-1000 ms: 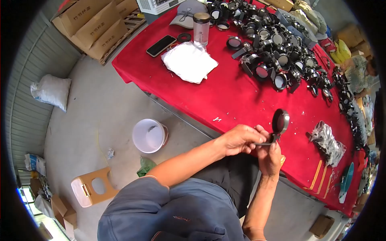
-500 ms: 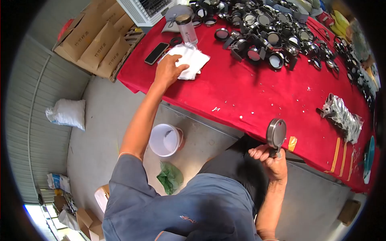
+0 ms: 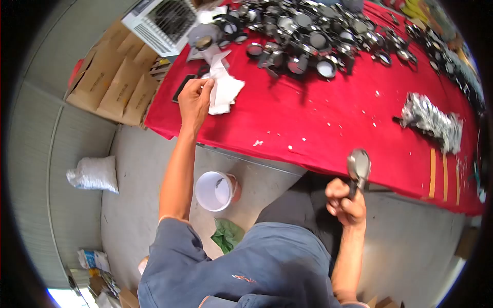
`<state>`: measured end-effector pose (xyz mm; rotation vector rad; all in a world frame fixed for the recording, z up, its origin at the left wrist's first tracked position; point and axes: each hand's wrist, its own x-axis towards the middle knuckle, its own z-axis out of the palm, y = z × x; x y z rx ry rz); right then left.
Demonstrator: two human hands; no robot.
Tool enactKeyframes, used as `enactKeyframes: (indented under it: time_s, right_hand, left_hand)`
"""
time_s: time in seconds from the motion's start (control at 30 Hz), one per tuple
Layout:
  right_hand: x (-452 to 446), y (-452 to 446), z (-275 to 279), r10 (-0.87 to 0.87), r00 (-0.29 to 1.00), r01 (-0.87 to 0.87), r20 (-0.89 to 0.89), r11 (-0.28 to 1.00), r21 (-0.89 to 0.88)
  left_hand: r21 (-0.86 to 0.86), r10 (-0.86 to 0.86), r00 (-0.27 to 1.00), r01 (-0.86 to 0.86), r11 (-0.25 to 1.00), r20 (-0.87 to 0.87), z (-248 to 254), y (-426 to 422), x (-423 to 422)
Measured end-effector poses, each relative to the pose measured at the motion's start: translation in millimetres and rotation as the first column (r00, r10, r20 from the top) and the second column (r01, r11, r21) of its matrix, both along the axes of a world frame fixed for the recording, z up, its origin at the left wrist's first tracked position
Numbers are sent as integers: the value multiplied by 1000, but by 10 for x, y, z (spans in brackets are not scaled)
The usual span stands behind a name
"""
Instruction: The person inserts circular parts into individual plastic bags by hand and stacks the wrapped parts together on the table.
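My left hand pinches the corner of a white sheet, lifted from the stack of white sheets on the red tablecloth. Near the table's front edge, my right hand grips the dark stem of a round metal-rimmed part, which stands upright above the fist. A phone lies partly hidden behind my left hand. Just beyond the sheets is a jar with a lid. Many similar round black and metal parts are heaped at the back of the table.
A clear plastic bundle lies on the red table at the right, near tan tape strips. Below the table stand a white bucket and green plastic. Cartons and a white-grey appliance are at upper left.
My left hand has gone from the round part to the white stack and now raises a sheet. My right hand keeps the part, held lower and apart from the left. The view has shifted.
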<state>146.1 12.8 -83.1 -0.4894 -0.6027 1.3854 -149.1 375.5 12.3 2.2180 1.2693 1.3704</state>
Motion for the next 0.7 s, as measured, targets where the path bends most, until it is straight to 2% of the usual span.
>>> enactKeyframes:
  time_s: [0.07,0.13,0.2,0.27,0.33,0.37,0.4,0.47,0.5,0.53,0.6,0.7]
  right_hand:
    - [-66,196,63,-62,989,69,138,996,-48]
    - [-105,411,234,-98,911,239,400,917,-319]
    - [-109,607,264,-178,875,342,451,885,-315]
    - [-107,772,347,-170,806,384,567,879,-282]
    - [-130,870,399,-182,844,367,504,881,-297]
    - [-153,924,311,-265,802,434,536,875,-216]
    - [-122,907,257,-269,799,438,538,873,-214]
    - [-71,875,288,-166,729,449,664,848,-281]
    - [-87,842,311,-234,757,478,610,834,-274]
    - [-104,810,327,-232,753,479,615,835,-272]
    - [-112,757,348,-334,774,536,538,798,-275]
    - [-18,676,286,-397,792,582,465,721,-377]
  left_hand:
    - [-78,-148,987,153,985,66,42,-386,235]
    - [-58,-241,970,243,968,30,33,-792,484]
    - [-17,-333,943,333,943,-22,-73,-1077,701]
    - [-40,-402,916,402,915,13,-263,-1268,905]
    - [-116,-457,888,460,880,50,-356,-1476,1103]
    - [-128,-484,873,488,864,57,-399,-1549,1178]
    - [-143,-507,860,510,848,60,-421,-1618,1228]
    - [-183,-520,849,527,830,89,-461,-1669,1276]
    - [-222,-529,840,542,811,118,-472,-1685,1298]
    - [-261,-529,834,551,793,157,-477,-1706,1313]
    - [-257,-523,838,546,797,156,-489,-1704,1329]
    - [-285,-472,856,516,808,211,-491,-1662,1320]
